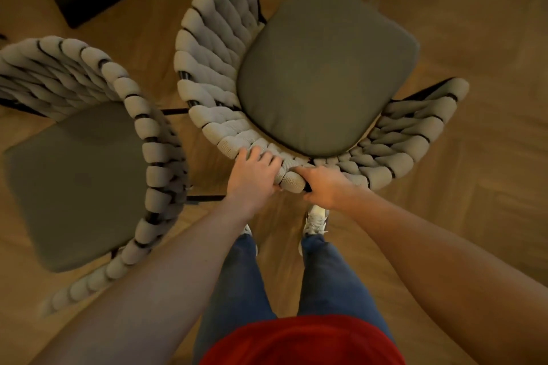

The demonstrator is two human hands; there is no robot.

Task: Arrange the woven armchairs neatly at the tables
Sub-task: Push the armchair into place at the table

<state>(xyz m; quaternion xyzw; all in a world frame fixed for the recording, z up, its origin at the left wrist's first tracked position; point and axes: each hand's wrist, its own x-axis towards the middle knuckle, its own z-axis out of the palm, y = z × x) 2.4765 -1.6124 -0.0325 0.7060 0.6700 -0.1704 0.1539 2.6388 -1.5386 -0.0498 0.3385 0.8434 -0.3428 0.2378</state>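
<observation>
Both hands, left hand [255, 175] and right hand [323, 187], clamp fingers over the grey rope-woven armchair [213, 38] backrest; a second woven armchair [154, 157] stands left of them.

Two woven armchairs stand on the wooden floor, each with thick pale rope wound over a dark frame and a grey-green seat cushion. The middle armchair [207, 74] stands with its curved back nearest the viewer, its cushion [323, 68] rounded and smooth. The second armchair [148, 139] stands just beside it on the left, partly cut off by the picture's edge.
</observation>
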